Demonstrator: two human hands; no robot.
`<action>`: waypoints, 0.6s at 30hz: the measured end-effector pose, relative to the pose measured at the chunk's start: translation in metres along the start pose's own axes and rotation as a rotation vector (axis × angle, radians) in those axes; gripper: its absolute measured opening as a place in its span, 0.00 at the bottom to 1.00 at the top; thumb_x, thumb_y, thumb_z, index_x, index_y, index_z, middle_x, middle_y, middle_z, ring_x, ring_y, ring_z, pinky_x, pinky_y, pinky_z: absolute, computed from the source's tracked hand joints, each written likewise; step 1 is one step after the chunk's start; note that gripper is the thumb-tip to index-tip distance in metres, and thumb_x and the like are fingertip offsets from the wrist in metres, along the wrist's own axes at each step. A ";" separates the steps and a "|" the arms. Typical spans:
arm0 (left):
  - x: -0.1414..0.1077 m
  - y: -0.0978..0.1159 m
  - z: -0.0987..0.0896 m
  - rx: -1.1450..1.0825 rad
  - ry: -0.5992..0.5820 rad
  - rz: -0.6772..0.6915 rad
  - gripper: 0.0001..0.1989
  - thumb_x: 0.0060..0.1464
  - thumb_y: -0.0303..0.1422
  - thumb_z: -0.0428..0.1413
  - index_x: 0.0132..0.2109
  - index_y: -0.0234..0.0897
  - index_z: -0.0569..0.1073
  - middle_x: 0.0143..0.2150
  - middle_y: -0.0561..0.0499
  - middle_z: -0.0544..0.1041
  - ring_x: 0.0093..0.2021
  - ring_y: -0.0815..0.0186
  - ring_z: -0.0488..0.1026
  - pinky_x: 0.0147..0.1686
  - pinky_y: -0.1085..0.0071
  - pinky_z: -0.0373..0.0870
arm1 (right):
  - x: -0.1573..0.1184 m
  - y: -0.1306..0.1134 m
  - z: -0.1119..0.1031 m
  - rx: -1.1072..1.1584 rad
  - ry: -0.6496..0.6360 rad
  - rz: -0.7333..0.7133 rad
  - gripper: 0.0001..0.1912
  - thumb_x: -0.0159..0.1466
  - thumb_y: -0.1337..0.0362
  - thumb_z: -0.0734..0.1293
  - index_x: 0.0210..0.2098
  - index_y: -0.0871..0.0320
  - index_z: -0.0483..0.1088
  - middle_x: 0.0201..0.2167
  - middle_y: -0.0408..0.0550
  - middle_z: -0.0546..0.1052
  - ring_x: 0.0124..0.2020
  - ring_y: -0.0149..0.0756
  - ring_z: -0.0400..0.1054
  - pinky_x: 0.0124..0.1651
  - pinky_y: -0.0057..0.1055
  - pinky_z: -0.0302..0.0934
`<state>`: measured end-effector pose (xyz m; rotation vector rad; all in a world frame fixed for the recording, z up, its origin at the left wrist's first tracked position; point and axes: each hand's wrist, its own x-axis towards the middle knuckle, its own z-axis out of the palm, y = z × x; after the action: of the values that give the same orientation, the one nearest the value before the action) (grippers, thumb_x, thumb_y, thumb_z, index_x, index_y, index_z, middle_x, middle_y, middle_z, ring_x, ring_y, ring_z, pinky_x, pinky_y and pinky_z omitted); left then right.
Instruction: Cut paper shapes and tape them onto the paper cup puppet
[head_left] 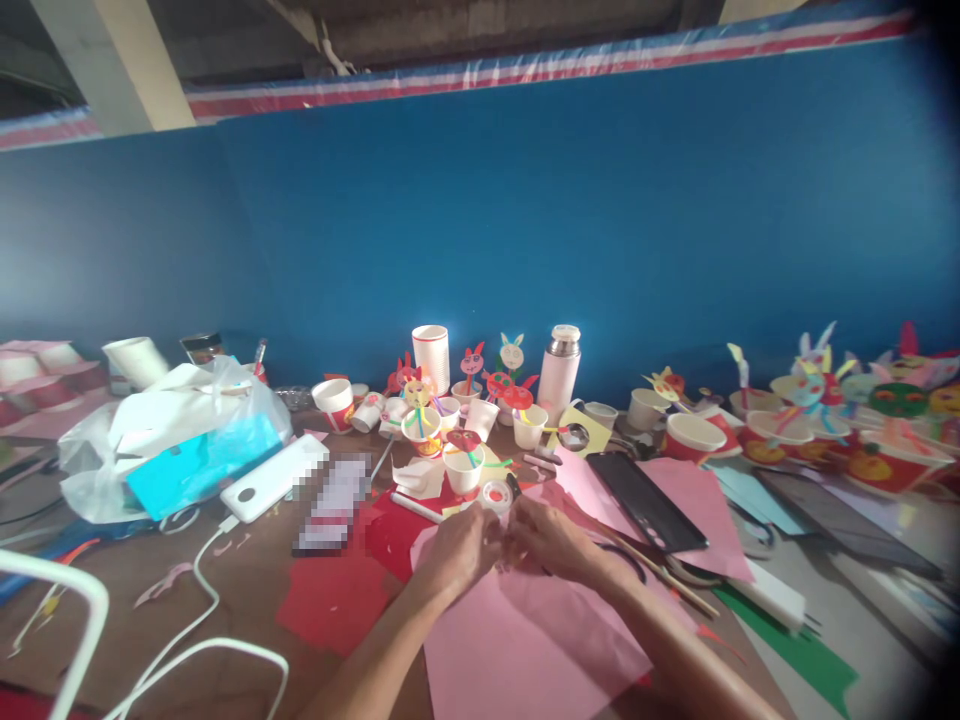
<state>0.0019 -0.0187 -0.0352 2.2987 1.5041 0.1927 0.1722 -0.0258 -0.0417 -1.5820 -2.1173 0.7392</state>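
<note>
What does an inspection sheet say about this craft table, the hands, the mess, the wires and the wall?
Surface: brown table, mostly covered with paper.
Job's things: both hands meet on a small bit over the pink paper sheet; what the bit is cannot be told.
Clutter: paper cups with craft animals, white flask, scissors, dark phone, red paper, plastic bag.
Grips: left hand and right hand pinch fingertips together.
Cables: white cable runs from the white power bank toward the near edge.
Surroundings: blue wall behind, striped trim on top.
</note>
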 end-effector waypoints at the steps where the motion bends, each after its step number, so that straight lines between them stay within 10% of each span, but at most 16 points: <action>1: 0.001 0.001 0.001 0.014 0.005 -0.015 0.05 0.49 0.33 0.51 0.34 0.39 0.70 0.32 0.51 0.74 0.33 0.64 0.72 0.27 0.74 0.58 | 0.000 0.000 0.000 0.000 0.000 -0.005 0.07 0.61 0.67 0.57 0.32 0.56 0.66 0.29 0.46 0.77 0.31 0.35 0.71 0.29 0.25 0.58; 18: 0.006 0.006 0.004 0.038 0.050 -0.047 0.09 0.55 0.32 0.46 0.36 0.36 0.71 0.35 0.47 0.74 0.36 0.64 0.72 0.33 0.72 0.60 | 0.000 -0.003 0.001 -0.179 0.050 -0.009 0.09 0.61 0.68 0.57 0.36 0.58 0.68 0.29 0.50 0.74 0.29 0.37 0.68 0.29 0.29 0.55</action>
<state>0.0106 -0.0163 -0.0376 2.3013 1.5982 0.2111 0.1694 -0.0267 -0.0399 -1.6609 -2.2051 0.5138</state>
